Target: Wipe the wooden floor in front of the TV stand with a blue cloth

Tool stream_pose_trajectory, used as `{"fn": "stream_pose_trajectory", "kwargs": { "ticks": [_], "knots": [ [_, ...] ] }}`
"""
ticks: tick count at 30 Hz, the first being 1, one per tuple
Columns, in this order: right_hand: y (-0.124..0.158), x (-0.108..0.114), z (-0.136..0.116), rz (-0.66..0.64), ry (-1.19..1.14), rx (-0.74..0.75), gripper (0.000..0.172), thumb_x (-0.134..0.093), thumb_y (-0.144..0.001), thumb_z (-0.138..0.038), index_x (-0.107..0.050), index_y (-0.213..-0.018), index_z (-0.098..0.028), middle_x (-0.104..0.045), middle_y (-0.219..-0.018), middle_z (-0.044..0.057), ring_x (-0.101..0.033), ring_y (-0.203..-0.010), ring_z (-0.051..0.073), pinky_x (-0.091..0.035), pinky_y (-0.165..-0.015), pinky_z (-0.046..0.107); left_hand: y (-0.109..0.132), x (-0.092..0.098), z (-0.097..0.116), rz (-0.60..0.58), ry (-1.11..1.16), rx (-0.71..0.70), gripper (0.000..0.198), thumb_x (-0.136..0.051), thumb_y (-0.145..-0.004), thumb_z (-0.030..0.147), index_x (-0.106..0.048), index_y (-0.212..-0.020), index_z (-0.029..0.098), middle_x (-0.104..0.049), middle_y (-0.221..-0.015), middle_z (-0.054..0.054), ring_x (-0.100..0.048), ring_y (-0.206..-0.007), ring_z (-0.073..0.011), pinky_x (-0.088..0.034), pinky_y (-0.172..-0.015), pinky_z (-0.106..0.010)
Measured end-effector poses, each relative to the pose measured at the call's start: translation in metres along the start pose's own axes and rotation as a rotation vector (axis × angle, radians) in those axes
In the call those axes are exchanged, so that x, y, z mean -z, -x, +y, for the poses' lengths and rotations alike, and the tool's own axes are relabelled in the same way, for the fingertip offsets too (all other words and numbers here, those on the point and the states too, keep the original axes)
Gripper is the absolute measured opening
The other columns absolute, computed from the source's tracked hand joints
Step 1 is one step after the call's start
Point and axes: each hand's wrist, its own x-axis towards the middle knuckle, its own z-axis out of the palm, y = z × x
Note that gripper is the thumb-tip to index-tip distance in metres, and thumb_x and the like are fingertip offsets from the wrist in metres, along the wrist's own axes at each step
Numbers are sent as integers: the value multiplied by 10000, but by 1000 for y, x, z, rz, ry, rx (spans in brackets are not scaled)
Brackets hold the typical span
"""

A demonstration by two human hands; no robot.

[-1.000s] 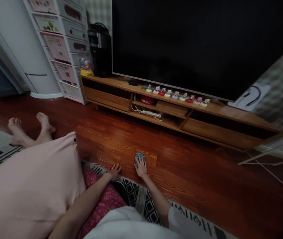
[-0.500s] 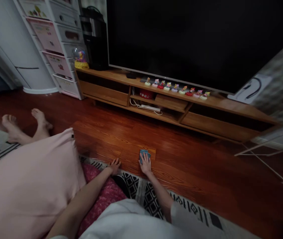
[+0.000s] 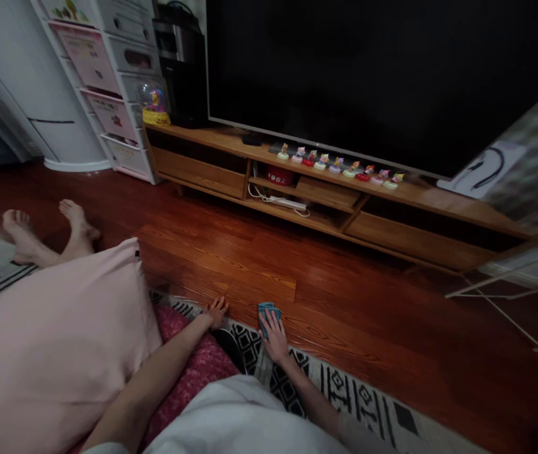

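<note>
My right hand point(image 3: 274, 333) lies flat with spread fingers on a small blue cloth point(image 3: 267, 311), pressing it on the red-brown wooden floor point(image 3: 344, 315) right at the edge of a black-and-white patterned rug point(image 3: 344, 388). My left hand point(image 3: 215, 311) rests open on the floor at the rug's edge, a short way left of the cloth, fingers stretched out and holding nothing. Both forearms reach forward from my white sleeves.
A large pink cushion point(image 3: 51, 340) and a red patterned fabric point(image 3: 188, 372) lie at my left. Another person's bare feet point(image 3: 44, 233) rest on the floor beyond. A low wooden TV stand point(image 3: 344, 202) with small figurines, a big dark screen point(image 3: 373, 75), drawers and a white rack stand ahead.
My right hand has drawn the blue cloth back toward me, from the floorboards to the rug's edge. My left hand stays where it was.
</note>
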Motion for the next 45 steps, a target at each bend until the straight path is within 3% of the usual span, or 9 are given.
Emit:
{"fn": "stream_pose_trajectory", "kwargs": {
  "ticks": [3,10,13,19,24,30,36,40,45],
  "knots": [
    [2,3,12,6,0,-44,529,-304,-1021,-427,-303,-1546,-365,-254,-1646,-17,-176,-1518,198,-214,-1198,439,0,0,1,-14,-8,2,898,-547,-837,510,-180,-1597,202,44,-1652,-169,-24,-1502,-400,-165,-1144,-659],
    [-101,34,25,-9,42,-361,552,-257,-1023,-426,-273,-1563,-313,-197,-1663,18,-142,-1522,202,-167,-1200,457,2,3,1,-36,-35,22,877,-533,-852,437,-154,-1601,184,60,-1651,-157,-10,-1508,-366,-160,-1159,-631],
    [-121,38,19,-39,38,-405,566,-255,-1021,-442,-242,-1571,-313,-171,-1669,24,-132,-1525,213,-160,-1199,475,2,4,1,-32,-38,25,868,-538,-847,434,-168,-1600,207,39,-1658,-144,-25,-1510,-363,-167,-1157,-633],
    [-53,12,7,-26,42,-107,557,-326,-1009,-421,-266,-1559,-353,-209,-1660,-8,-145,-1523,194,-180,-1204,438,3,2,1,0,-21,5,865,-550,-847,470,-196,-1595,215,12,-1658,-159,-49,-1505,-390,-176,-1143,-656],
    [19,3,39,-4,51,2,557,-322,-1011,-403,-247,-1562,-374,-225,-1655,-32,-154,-1521,173,-214,-1197,410,3,0,2,-12,5,-3,888,-548,-846,544,-189,-1596,231,22,-1663,-152,-31,-1504,-399,-166,-1143,-661],
    [-25,29,100,73,121,-401,566,-245,-1005,-410,-286,-1561,-315,-246,-1650,16,-175,-1512,209,-230,-1181,456,3,1,3,-11,-9,19,905,-560,-830,509,-191,-1596,199,34,-1654,-169,-30,-1503,-402,-151,-1148,-657],
    [-96,41,81,153,18,-719,600,-210,-997,-409,-250,-1576,-256,-246,-1643,113,-191,-1503,297,-203,-1148,601,5,4,1,-13,-10,4,896,-554,-822,510,-191,-1596,244,23,-1661,-132,-44,-1506,-382,-178,-1145,-649],
    [-78,22,47,115,27,-474,580,-265,-997,-422,-314,-1556,-275,-255,-1643,74,-182,-1514,265,-193,-1176,543,5,4,1,-11,-12,7,884,-548,-820,442,-192,-1597,219,12,-1660,-138,-43,-1507,-370,-178,-1152,-636],
    [-1,-3,41,63,46,-71,566,-302,-996,-373,-273,-1561,-345,-222,-1655,-18,-140,-1527,186,-197,-1204,444,4,1,1,15,5,-8,893,-555,-814,509,-212,-1593,239,0,-1656,-143,-59,-1503,-391,-160,-1140,-664]
  ]
}}
